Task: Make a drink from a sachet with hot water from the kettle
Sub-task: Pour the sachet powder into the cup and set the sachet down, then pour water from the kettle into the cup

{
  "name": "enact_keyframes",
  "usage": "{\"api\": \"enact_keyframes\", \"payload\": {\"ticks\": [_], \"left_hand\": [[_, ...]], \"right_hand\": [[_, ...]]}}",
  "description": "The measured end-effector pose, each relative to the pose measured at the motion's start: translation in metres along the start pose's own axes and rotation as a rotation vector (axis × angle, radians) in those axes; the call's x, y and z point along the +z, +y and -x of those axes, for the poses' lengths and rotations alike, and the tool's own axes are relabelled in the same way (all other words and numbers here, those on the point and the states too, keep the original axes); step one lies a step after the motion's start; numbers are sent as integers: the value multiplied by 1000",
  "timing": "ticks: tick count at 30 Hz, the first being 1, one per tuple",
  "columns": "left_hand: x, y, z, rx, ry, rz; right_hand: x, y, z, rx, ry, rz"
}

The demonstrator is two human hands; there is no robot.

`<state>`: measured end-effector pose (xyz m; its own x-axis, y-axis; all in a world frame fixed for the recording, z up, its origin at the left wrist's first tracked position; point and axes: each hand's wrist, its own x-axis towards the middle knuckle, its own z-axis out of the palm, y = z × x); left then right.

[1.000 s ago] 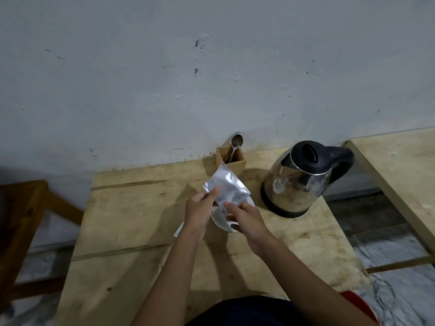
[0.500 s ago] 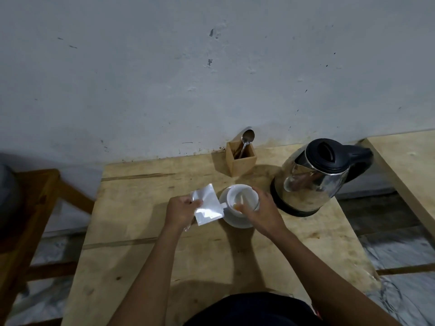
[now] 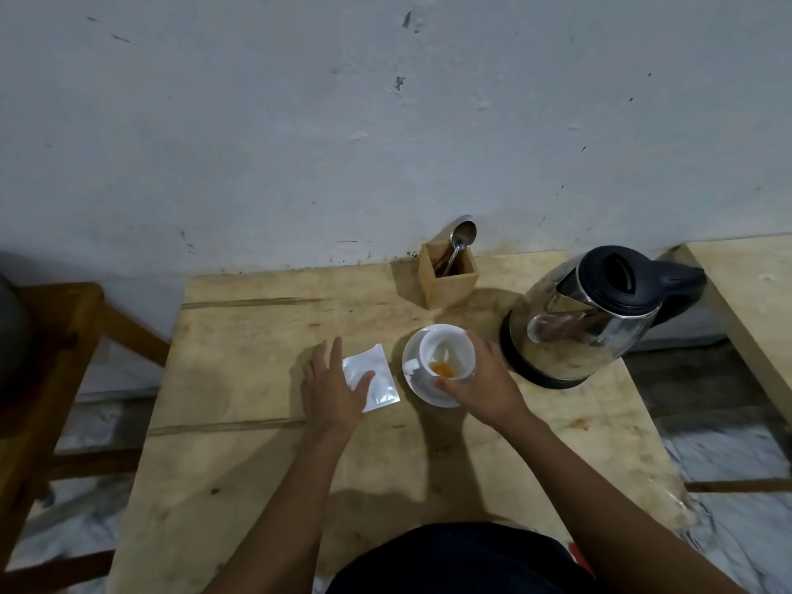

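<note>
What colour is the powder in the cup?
Orange: the powder lies at the bottom of the white cup, clearest in the head view.

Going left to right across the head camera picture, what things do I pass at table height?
Brown wooden frame → sachet → cup → kettle → second table. The hands and spoon holder overlap these, so they are left out.

- Looks like a plain corner of a home, set up for making drinks; a bare plywood table (image 3: 257, 443) stands against a scuffed, pale painted wall (image 3: 300, 122)
- A steel electric kettle (image 3: 578, 336) on its base; a white cup (image 3: 448, 351) on a saucer (image 3: 422, 390); a spoon (image 3: 463, 237) upright in a small wooden box (image 3: 450, 289)
- Marbled stone floor (image 3: 728, 456); a wooden frame (image 3: 64, 336) to the left, a second tabletop (image 3: 745, 293) to the right
</note>
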<state>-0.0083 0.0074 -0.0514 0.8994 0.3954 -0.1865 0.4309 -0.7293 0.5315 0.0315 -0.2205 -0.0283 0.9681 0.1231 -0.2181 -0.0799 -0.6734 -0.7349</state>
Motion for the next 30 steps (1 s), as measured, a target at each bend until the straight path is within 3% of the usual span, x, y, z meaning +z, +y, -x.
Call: {"api": "enact_keyframes", "payload": {"ticks": [7,20,24,30], "left_hand": [[37,-14,25,204,-109,-183],[26,-23,7,219,-293,-305],[19,-7,9,231,-245,-325],[14,49,16,250,-44,34]], "right_hand": [[2,1,1,14,6,-9],[4,5,2,0,6,8],[6,3,6,9,21,24],[-18,-16,32,-117,135,30]]}}
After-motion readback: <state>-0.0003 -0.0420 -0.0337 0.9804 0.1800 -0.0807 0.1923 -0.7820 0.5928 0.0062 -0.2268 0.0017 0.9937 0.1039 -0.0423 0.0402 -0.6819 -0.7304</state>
